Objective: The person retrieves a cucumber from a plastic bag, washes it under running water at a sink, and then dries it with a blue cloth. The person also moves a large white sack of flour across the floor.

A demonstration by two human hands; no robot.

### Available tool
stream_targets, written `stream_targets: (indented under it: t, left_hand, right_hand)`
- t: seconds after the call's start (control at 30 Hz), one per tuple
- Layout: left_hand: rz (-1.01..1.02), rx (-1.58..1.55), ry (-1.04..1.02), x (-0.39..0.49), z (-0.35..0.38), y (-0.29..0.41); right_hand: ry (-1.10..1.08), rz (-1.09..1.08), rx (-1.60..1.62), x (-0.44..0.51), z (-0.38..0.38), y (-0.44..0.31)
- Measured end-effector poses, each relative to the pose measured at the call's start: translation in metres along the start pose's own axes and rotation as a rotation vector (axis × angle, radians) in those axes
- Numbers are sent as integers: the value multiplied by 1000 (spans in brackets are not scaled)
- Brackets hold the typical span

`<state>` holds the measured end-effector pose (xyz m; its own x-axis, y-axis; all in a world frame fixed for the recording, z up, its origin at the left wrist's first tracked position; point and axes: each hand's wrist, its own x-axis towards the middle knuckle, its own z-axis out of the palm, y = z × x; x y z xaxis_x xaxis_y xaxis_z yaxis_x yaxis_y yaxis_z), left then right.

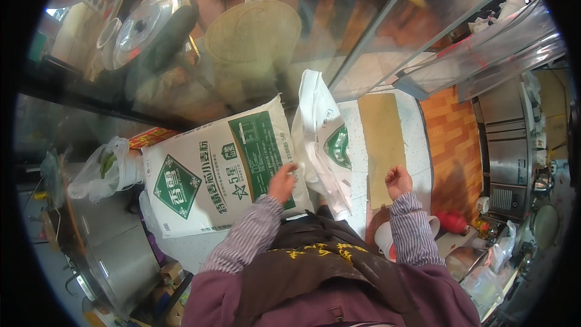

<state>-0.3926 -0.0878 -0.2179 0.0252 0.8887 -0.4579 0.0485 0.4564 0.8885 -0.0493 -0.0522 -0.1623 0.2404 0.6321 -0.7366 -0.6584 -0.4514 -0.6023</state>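
Note:
A large full flour sack, white with green panels, lies in front of me and bears writing. My left hand is over its right end, fingers partly extended, with nothing seen in them. I cannot tell whether it touches the sack. Just right of that hand stands a slack, crumpled white flour bag with a green emblem, its upper edge raised. My right hand is farther right, apart from the bag, its fingers curled in. Nothing shows in it. Below it in the picture is a flat strip of brown cardboard on the pale floor.
A glass partition runs along the far side. At left, a plastic bag with green leaves sits by a steel cabinet. White buckets and a red object are near my right sleeve. Steel kitchen equipment lines the right.

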Motion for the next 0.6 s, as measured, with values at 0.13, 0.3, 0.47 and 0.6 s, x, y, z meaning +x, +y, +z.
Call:
stream_targets:
  t: [0.13,0.3,0.47,0.6]
  left_hand:
    - [-134,-103,-174,16,62,-8]
    - [114,-56,-172,1,24,-16]
    - [92,-1369,337,-18,-115,36]
    - [499,-1320,722,-76,-264,89]
  right_hand:
    - [55,39,57,3,-10,4]
    - [35,75,35,9,-21,6]
    - [37,88,114,21,-30,12]
    - [101,50,164,38,-48,4]
